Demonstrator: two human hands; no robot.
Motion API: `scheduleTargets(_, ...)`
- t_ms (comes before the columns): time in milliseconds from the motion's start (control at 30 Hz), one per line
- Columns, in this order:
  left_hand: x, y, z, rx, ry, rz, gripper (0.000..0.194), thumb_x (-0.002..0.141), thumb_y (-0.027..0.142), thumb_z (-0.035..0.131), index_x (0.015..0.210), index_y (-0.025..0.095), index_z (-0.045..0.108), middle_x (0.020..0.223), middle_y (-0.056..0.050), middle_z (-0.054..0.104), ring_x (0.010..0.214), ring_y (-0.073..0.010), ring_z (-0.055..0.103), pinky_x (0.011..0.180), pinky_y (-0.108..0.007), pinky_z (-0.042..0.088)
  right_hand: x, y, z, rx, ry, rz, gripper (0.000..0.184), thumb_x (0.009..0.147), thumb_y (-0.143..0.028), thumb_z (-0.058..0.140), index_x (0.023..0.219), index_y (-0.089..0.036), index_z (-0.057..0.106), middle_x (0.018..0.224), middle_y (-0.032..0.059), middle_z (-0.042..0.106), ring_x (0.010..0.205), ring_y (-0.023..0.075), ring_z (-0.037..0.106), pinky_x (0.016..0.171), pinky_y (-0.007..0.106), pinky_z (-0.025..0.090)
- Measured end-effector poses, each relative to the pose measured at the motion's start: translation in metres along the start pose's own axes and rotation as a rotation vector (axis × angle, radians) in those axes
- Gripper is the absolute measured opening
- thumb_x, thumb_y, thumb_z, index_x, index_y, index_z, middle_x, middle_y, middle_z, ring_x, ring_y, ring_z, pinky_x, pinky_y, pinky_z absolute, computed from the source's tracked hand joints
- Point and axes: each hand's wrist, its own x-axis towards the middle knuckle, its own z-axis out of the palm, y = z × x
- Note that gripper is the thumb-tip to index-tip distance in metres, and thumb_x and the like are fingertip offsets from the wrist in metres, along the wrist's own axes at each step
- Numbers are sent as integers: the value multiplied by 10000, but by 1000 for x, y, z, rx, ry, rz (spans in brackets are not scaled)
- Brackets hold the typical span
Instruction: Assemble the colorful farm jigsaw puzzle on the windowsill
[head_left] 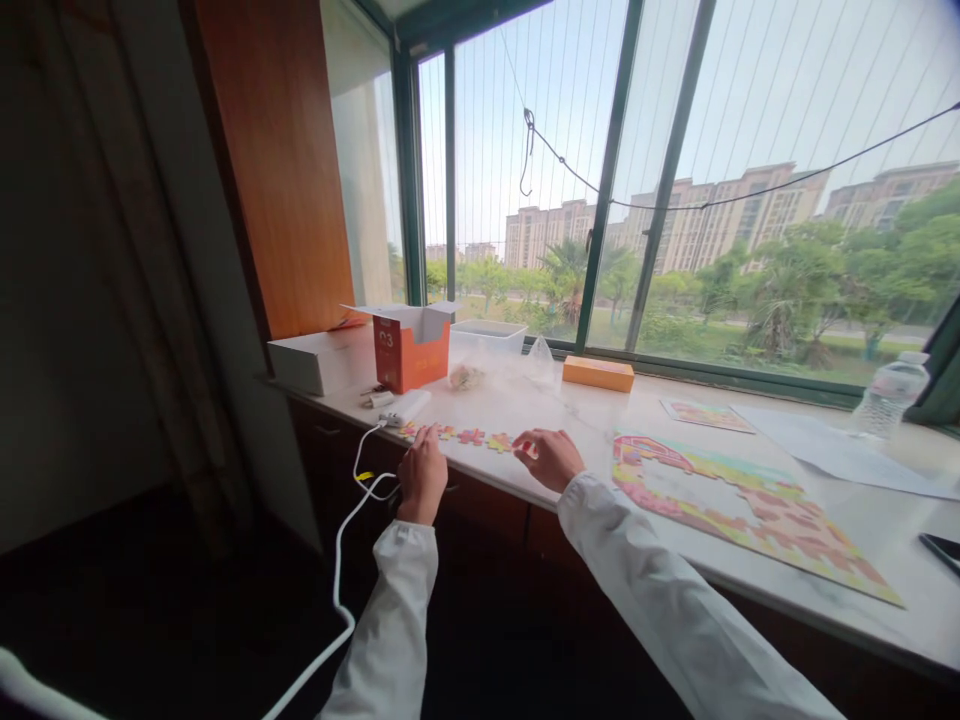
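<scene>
A row of loose jigsaw puzzle pieces [471,437] lies along the front of the white counter. My left hand [424,472] rests at the row's left end, fingers stretched forward over the pieces there; its fingertips partly cover them. At the other end, my right hand [553,458] has thumb and fingers curled round a small red and pale puzzle piece [529,449], mostly hidden by the fingers. To the right of that hand lies a partly assembled puzzle [795,515], with an irregular gap in its middle and a red shape at its upper left.
Behind the pieces stand an open orange box [412,355], a white box [307,365], a clear tub [491,337] and a flat orange box [598,373]. A white cable [341,560] hangs off the front edge. A bottle [892,395], paper [840,450] and phone [941,550] lie right.
</scene>
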Motion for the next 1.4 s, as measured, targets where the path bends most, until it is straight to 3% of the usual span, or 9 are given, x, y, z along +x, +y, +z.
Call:
scheduleTargets(167,6,-20,0,38,-1,-31,532,965,109,268,1397,252,545,1445,-96,536,1061,-277,667,897,-403,551,39,-42,38,57,-93,-19,206,893,-359,588,1036,-295,722,1010,-4,744,949,185,659,902,343,403)
scheduleTargets(367,19,-36,3,71,-45,-91,553,943,117,307,1436,262,512,1471,-88,514,1022,-281,682,909,-422,550,57,-65,66,68,-97,-20,211,887,-344,577,1048,-307,709,1053,-13,731,988,189,650,961,377,387)
scheduleTargets(633,15,-37,11,160,-114,-95,539,951,121,308,1448,236,483,1521,-122,443,957,-272,699,866,-423,554,70,-77,73,46,-83,-23,231,888,-361,584,1090,-329,690,1145,9,682,1083,231,606,965,401,399)
scheduleTargets(833,11,-39,11,177,-92,-62,526,952,118,299,1416,247,508,1495,-132,461,933,-261,701,805,-395,558,89,-82,82,92,-119,-28,279,894,-336,589,1141,-256,690,1185,78,655,1121,246,591,977,393,405)
scheduleTargets(1167,14,-44,13,162,-58,-75,539,952,106,272,1410,251,517,1513,-103,452,878,-257,711,757,-385,568,99,-70,93,82,-139,-47,281,896,-361,606,1146,-265,690,1184,74,652,1116,243,593,972,385,401)
scheduleTargets(1400,14,-53,8,183,-54,-75,549,944,95,297,1413,270,522,1481,-114,482,851,-252,717,756,-377,567,118,-84,105,150,-129,-107,303,885,-394,630,1146,-253,690,1174,63,684,1104,224,603,953,344,425)
